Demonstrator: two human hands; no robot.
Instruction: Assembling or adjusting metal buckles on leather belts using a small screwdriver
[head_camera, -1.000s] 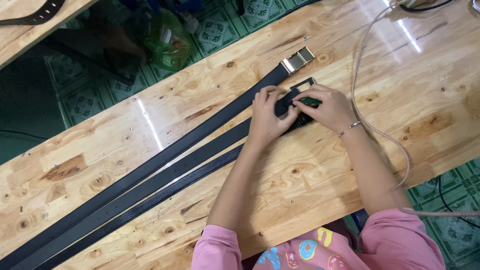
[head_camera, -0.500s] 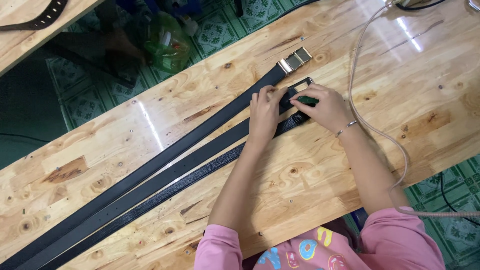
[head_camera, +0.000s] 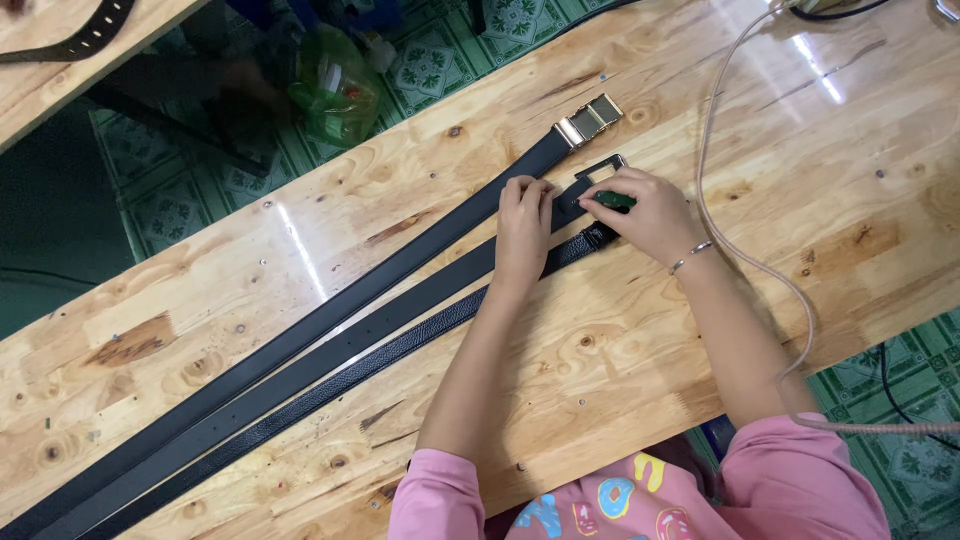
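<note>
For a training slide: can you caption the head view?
Left hand presses middle black leather belt on the wooden table; right hand holds a small green tool at its buckle end.

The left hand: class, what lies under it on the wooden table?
Under the left hand lies the middle black belt, pressed flat near its buckle end. Its strap runs out toward the lower left. The stretch beneath the palm is covered, so any holes or stitching there cannot be seen.

Pale wooden table (head_camera: 700, 330) running diagonally, three dark belts (head_camera: 330, 350) lying side by side along it, gold buckle (head_camera: 590, 120) at the far end, beige cable (head_camera: 745, 255) looping on the right
</note>
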